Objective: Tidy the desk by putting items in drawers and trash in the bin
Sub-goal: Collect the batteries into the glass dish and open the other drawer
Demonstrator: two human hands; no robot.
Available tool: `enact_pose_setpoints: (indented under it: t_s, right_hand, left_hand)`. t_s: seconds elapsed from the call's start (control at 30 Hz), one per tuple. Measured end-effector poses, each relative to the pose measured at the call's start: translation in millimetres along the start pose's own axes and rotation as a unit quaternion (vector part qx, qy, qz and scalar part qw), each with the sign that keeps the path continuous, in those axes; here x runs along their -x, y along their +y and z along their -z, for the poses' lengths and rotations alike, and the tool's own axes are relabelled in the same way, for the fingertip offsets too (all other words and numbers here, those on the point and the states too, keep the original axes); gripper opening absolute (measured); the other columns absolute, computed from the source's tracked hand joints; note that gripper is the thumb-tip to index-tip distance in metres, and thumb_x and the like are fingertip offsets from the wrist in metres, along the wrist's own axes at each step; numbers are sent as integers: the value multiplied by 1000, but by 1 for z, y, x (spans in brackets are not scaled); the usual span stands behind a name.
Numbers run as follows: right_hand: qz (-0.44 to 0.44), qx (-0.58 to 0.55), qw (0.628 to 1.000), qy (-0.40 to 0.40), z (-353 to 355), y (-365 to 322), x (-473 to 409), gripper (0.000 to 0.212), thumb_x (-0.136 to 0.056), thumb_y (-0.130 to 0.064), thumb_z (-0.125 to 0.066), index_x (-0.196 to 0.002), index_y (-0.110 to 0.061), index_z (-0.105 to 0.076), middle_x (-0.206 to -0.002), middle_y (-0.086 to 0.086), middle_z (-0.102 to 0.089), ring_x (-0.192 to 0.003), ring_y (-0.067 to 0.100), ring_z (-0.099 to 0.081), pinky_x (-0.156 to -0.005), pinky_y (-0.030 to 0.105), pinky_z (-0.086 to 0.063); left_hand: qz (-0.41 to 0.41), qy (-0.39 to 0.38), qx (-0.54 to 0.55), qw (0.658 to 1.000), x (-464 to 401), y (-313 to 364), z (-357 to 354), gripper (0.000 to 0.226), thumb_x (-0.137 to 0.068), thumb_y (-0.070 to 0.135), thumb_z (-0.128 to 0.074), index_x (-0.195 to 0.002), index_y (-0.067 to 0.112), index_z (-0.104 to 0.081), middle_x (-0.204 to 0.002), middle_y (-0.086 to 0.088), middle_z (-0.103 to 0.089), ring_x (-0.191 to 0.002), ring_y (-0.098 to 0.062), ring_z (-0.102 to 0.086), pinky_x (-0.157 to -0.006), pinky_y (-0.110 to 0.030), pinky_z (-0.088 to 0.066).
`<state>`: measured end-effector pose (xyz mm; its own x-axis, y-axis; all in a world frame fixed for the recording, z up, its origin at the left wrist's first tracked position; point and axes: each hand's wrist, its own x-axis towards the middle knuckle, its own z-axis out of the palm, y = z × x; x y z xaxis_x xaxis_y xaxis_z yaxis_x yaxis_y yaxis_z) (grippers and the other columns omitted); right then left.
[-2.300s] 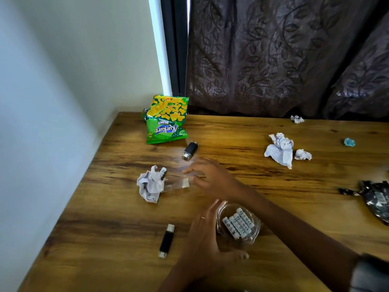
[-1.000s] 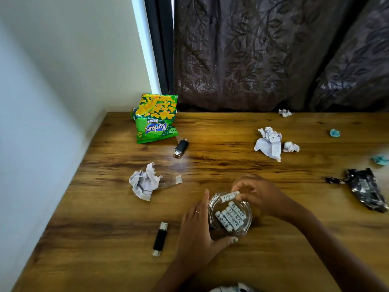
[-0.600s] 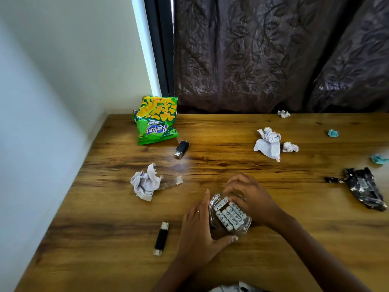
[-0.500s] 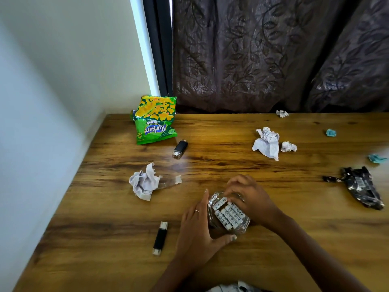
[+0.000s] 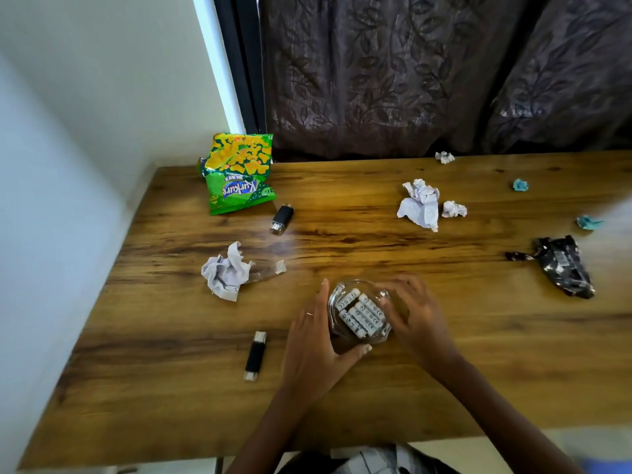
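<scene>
A small clear glass bowl (image 5: 383, 335) holding several white batteries (image 5: 360, 314) stands on the wooden desk (image 5: 376, 241) near its front edge. My left hand (image 5: 316, 340) cups the bowl's left side, thumb curled under its near rim. My right hand (image 5: 412, 313) grips the bowl's right side with curled fingers. A black USB stick (image 5: 255, 355) lies left of my left hand. Another black USB stick (image 5: 282, 218) lies farther back beside a green snack bag (image 5: 239, 174).
Crumpled white paper (image 5: 225, 271) lies left of the bowl, with more crumpled paper (image 5: 420, 203) at the back right. A black foil wrapper (image 5: 561, 266) and small teal scraps (image 5: 520, 185) lie at the right. A wall borders the desk's left edge, dark curtains its back.
My right hand put a battery into the bowl, then moved from over it to grip its right side. My left hand stayed on the bowl's left side.
</scene>
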<state>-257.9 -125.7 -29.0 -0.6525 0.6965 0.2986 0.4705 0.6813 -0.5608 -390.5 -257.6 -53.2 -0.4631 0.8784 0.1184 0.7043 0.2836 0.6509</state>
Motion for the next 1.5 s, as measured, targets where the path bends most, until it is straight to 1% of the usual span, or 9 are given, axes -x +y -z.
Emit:
enact_pose_setpoints:
  t_s: [0.43, 0.63, 0.73, 0.83, 0.93, 1.03, 1.13, 1.27, 1.5]
  right_hand:
    - [-24, -59, 995, 74, 5, -22, 108, 25, -84, -17, -44, -102, -15, -61, -102, -13, -46, -97, 5, -44, -81, 34, -46]
    - [47, -122, 990, -56, 9, -39, 151, 16, -84, -18, -47, -88, -26, -60, -85, -14, -57, -86, -5, -48, -75, 14, -42]
    - [-16, -170, 975, -141, 9, -40, 176, 18, -85, -12, -53, -80, -26, -63, -84, -16, -61, -86, -3, -54, -76, 10, -42]
    - [-256, -308, 896, -192, 1, -34, 196, 24, -88, -3, -54, -80, -21, -68, -84, -7, -68, -83, 5, -62, -71, 13, -45]
    - [-468, -440, 748, -167, -19, -14, 206, 17, -92, -2, -49, -99, -7, -65, -87, 7, -67, -84, 20, -62, -72, 25, -47]
    - [-580, -507, 623, -136, -33, 3, 206, 12, -93, 0, -46, -99, -6, -55, -91, 11, -61, -89, 25, -60, -78, 32, -45]
    - [-603, -512, 596, -134, -38, 14, 197, 18, -92, 4, -44, -77, -3, -52, -86, 13, -57, -89, 26, -56, -79, 36, -43]
    - [-605, -528, 583, -120, -42, 24, 185, 25, -87, 12, -41, -68, -3, -47, -70, 11, -46, -65, 22, -45, -72, 33, -42]
    - [-628, -591, 504, -33, -57, 36, 179, 22, -85, 15, -40, -75, -4, -46, -83, 15, -48, -81, 23, -50, -96, 40, -39]
  left_hand:
    - [50, 107, -4, 993, 62, 14, -9, 82, -88, 54, -45, -150, 12, -12, -154, -8, -27, -141, -19, -26, -113, -31, -26]
    - [90, 129, -77, 985, 105, 22, -22, 70, -90, 52, -39, -147, 13, -27, -148, -7, -39, -138, -22, -33, -111, -40, -31]
    - [72, 120, -106, 985, 130, 26, -33, 61, -92, 47, -39, -143, 13, -35, -148, -6, -41, -139, -20, -32, -111, -44, -33]
    - [61, 106, -133, 984, 151, 27, -40, 60, -92, 46, -38, -143, 14, -34, -151, -4, -35, -141, -19, -26, -114, -40, -24]
    - [54, 89, -169, 980, 164, 29, -44, 63, -92, 46, -38, -146, 13, -30, -153, -4, -31, -143, -21, -24, -114, -41, -22]
    - [70, 83, -192, 975, 172, 33, -50, 66, -93, 48, -37, -147, 13, -27, -155, -5, -27, -144, -22, -19, -115, -41, -21]
    - [92, 79, -193, 974, 179, 39, -56, 70, -92, 50, -35, -150, 12, -21, -157, -4, -18, -146, -21, -10, -116, -40, -16]
    - [96, 73, -185, 975, 183, 46, -62, 74, -92, 50, -34, -151, 11, -14, -158, -4, -9, -147, -20, -3, -117, -38, -11]
    - [89, 66, -199, 974, 186, 42, -61, 73, -91, 49, -33, -151, 12, -14, -158, -3, -9, -147, -20, -4, -116, -36, -10]
